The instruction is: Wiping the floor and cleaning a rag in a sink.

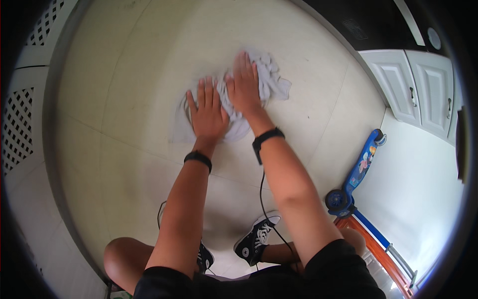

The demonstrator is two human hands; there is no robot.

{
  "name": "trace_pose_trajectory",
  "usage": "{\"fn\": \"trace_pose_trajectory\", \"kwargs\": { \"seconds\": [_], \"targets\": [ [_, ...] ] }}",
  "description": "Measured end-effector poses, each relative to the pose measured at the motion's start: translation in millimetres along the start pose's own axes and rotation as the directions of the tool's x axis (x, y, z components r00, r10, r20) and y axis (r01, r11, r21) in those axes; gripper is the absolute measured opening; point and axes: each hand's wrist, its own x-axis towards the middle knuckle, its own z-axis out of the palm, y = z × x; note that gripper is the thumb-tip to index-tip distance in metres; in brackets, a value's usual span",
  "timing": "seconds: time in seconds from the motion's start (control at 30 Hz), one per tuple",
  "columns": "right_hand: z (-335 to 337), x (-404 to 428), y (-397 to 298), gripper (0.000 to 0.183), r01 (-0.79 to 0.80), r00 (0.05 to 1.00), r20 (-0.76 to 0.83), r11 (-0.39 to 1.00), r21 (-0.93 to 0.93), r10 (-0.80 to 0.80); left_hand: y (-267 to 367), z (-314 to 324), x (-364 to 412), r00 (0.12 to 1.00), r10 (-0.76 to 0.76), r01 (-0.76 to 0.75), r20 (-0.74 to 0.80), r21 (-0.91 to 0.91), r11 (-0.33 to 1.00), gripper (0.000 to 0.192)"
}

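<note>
A crumpled pale grey cloth [269, 78] lies spread on the cream tiled floor [149, 97]. My left hand [209, 116] rests flat on the cloth's left part, fingers apart and pointing away from me. Farther out and to the right, my right hand [244, 88] presses palm down on the bunched part, its fingertips slightly blurred. Neither hand grips the fabric; the palms cover some of it. Black bands sit on both wrists, and a thin dark cable [262, 194] hangs from the right one.
A blue child's scooter [358, 172] leans along the white wall at right. White cabinet doors [392, 86] with dark handles stand beyond it. White lattice panels [20, 127] border the floor at left. My black canvas shoe [257, 239] is close below my arms.
</note>
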Motion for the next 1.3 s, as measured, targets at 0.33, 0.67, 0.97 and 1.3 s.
{"fn": "trace_pose_trajectory", "kwargs": {
  "seconds": [0.33,0.67,0.97,1.3],
  "targets": [
    [23,81,49,0.052,0.139,0.975,-0.145,0.972,-0.189,-0.168,-2,22,82,0.995,-0.040,0.043,-0.095,0.037,0.998,0.064],
    [-4,-119,-106,0.068,0.027,0.942,0.334,0.999,-0.048,-0.009,-73,-36,-112,0.945,-0.289,0.259,-0.152,-0.192,0.947,0.061],
    [57,-111,-220,0.057,0.240,0.845,0.253,0.757,0.608,-0.471,-150,-76,-181,0.866,-0.496,0.495,-0.068,0.268,0.827,0.065],
    [76,54,-146,0.053,0.412,0.907,0.022,0.879,-0.240,-0.420,-213,-15,35,0.954,-0.036,0.184,-0.297,0.487,0.854,0.057]
  ]
}}
